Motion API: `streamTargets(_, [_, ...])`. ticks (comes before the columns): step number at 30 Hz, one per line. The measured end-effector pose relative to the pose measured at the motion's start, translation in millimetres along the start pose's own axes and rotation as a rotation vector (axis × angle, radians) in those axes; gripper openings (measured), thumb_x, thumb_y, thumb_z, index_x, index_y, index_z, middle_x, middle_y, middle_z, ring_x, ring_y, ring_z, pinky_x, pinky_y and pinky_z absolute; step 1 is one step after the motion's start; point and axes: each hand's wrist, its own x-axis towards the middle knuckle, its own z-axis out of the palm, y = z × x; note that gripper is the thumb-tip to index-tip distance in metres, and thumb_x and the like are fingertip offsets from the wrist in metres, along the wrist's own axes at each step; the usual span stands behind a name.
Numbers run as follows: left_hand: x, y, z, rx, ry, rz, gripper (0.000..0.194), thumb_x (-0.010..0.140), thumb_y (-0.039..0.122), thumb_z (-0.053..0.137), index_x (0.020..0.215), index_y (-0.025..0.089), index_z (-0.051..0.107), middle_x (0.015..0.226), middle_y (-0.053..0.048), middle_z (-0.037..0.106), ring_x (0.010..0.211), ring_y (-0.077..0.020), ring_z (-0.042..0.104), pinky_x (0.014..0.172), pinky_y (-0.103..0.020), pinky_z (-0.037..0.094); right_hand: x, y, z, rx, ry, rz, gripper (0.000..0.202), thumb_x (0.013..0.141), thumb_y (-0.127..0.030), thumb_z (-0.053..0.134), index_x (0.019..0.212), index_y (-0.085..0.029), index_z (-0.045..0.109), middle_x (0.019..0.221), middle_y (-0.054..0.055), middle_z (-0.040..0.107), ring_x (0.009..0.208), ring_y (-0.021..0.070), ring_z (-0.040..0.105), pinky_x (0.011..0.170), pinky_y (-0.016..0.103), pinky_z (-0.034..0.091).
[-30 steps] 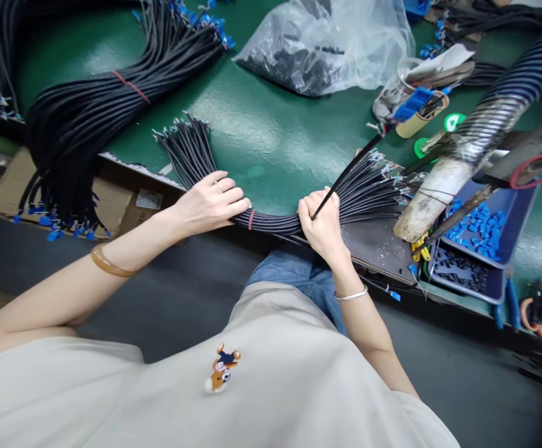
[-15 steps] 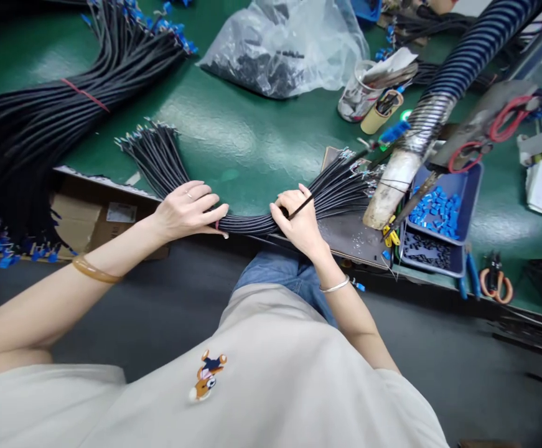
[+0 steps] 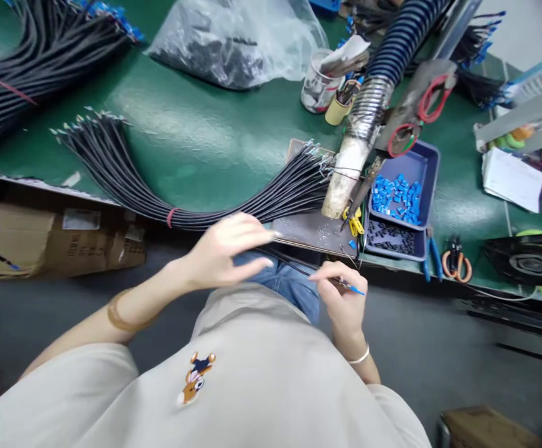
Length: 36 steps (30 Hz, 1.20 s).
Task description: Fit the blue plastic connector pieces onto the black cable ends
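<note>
A bundle of black cables (image 3: 144,202), bound with a red tie (image 3: 170,217), curves along the front edge of the green table. Over the edge, just right of that tie, is my left hand (image 3: 228,249), its fingers stretched out and apart, with nothing seen gripped in it. My right hand (image 3: 343,289) is pinched on a single black cable (image 3: 294,264) below the table edge. The cable's blue-tipped end (image 3: 355,289) sticks out past its fingers. The cable runs left toward my left hand, where its far part is hidden.
A larger cable bundle (image 3: 56,62) lies at the back left, beside a plastic bag of black parts (image 3: 238,50). A duct hose (image 3: 373,99) hangs over the work board. Trays of blue (image 3: 427,180) and black pieces, pliers (image 3: 434,258) and orange-handled cutters (image 3: 457,264) stand right.
The view has shifted right. My left hand has let go of the bundle near the tie and opened. My right hand has moved down and right off the bundle, with one cable in its fingers.
</note>
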Motion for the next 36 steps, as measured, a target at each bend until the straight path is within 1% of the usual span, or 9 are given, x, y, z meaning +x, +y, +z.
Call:
streamTargets(3, [34.8, 34.7, 34.6, -0.339, -0.254, 0.045, 0.031, 0.090, 0.029, 0.062, 0.116, 0.013, 0.067, 0.098, -0.010, 0.075, 0.085, -0.0169, 0.067, 0.077, -0.027, 0.053, -17.7, -0.6, -30.8, 0.116, -0.028, 0.006, 0.023, 0.084, -0.044, 0.067, 0.096, -0.026, 0.073, 0.062, -0.003, 0.061, 0.048, 0.0092, 0.052, 0.045, 0.023, 0.039])
streamTargets(6, [58.7, 45.2, 58.7, -0.509, -0.313, 0.010, 0.021, 0.090, 0.027, 0.062, 0.102, 0.011, 0.071, 0.083, -0.009, 0.073, 0.067, -0.0112, 0.062, 0.064, -0.021, 0.047, -24.0, 1.9, -50.7, 0.070, 0.079, 0.013, 0.041, 0.089, -0.051, 0.059, 0.121, -0.026, 0.065, 0.076, 0.000, 0.070, 0.051, 0.0112, 0.060, 0.049, 0.026, 0.047])
streamTargets(10, [66.4, 40.4, 84.5, -0.597, -0.206, -0.217, 0.014, 0.082, 0.025, 0.070, 0.086, 0.011, 0.071, 0.074, -0.004, 0.071, 0.060, -0.0086, 0.058, 0.057, -0.018, 0.043, -11.4, 14.6, -58.6, -0.360, 0.404, -0.060, 0.029, 0.092, -0.027, 0.058, 0.120, -0.027, 0.066, 0.096, 0.002, 0.076, 0.080, 0.0148, 0.072, 0.080, 0.032, 0.058])
streamTargets(13, [56.2, 40.4, 101.9, -0.611, -0.074, -0.417, 0.013, 0.079, 0.024, 0.073, 0.082, 0.011, 0.070, 0.069, -0.002, 0.070, 0.060, -0.0094, 0.059, 0.057, -0.018, 0.045, 2.7, 23.8, -58.1, -0.595, 0.246, -0.154, 0.030, 0.090, -0.020, 0.060, 0.119, -0.024, 0.067, 0.113, 0.006, 0.074, 0.105, 0.0183, 0.070, 0.098, 0.035, 0.054])
streamTargets(15, [47.4, 44.5, 109.9, -0.577, 0.038, -0.464, 0.014, 0.079, 0.025, 0.073, 0.081, 0.011, 0.071, 0.073, -0.004, 0.072, 0.064, -0.0109, 0.062, 0.061, -0.019, 0.048, 8.6, 26.0, -58.2, -0.621, 0.146, -0.164, 0.029, 0.092, -0.019, 0.058, 0.118, -0.022, 0.068, 0.112, 0.006, 0.074, 0.104, 0.0174, 0.070, 0.097, 0.033, 0.054])
streamTargets(18, [39.2, 51.3, 113.9, -0.528, 0.140, -0.484, 0.015, 0.085, 0.026, 0.068, 0.080, 0.012, 0.071, 0.072, -0.004, 0.072, 0.062, -0.0105, 0.061, 0.062, -0.021, 0.047, 11.0, 23.3, -62.4, -0.555, 0.092, -0.094, 0.024, 0.092, -0.022, 0.059, 0.112, -0.022, 0.071, 0.097, 0.004, 0.075, 0.088, 0.0147, 0.070, 0.085, 0.030, 0.056])
streamTargets(25, [45.1, 48.0, 102.0, -0.683, -0.084, -0.569, 0.037, 0.094, 0.030, 0.055, 0.062, 0.012, 0.060, 0.056, 0.000, 0.058, 0.048, -0.0052, 0.044, 0.050, -0.019, 0.035, 5.0, 11.6, -79.8, -0.456, -0.109, 0.044, 0.018, 0.087, -0.025, 0.066, 0.102, -0.021, 0.075, 0.077, -0.001, 0.067, 0.065, 0.0095, 0.059, 0.062, 0.025, 0.049])
streamTargets(32, [49.4, 47.6, 102.0, -0.667, -0.045, -0.543, 0.024, 0.089, 0.028, 0.061, 0.070, 0.013, 0.061, 0.057, 0.001, 0.059, 0.050, -0.0064, 0.049, 0.051, -0.019, 0.039, 3.3, 8.1, -68.9, -0.450, 0.227, 0.047, 0.019, 0.092, -0.029, 0.060, 0.102, -0.025, 0.076, 0.064, -0.004, 0.066, 0.051, 0.0078, 0.053, 0.056, 0.025, 0.045])
streamTargets(36, [50.3, 47.4, 103.1, -0.631, -0.006, -0.482, 0.018, 0.087, 0.027, 0.064, 0.076, 0.012, 0.064, 0.061, 0.001, 0.062, 0.054, -0.0074, 0.053, 0.055, -0.019, 0.042, 7.0, 11.7, -62.5, -0.513, 0.219, 0.039, 0.024, 0.089, -0.033, 0.063, 0.110, -0.025, 0.074, 0.065, -0.003, 0.064, 0.050, 0.0077, 0.044, 0.054, 0.025, 0.042])
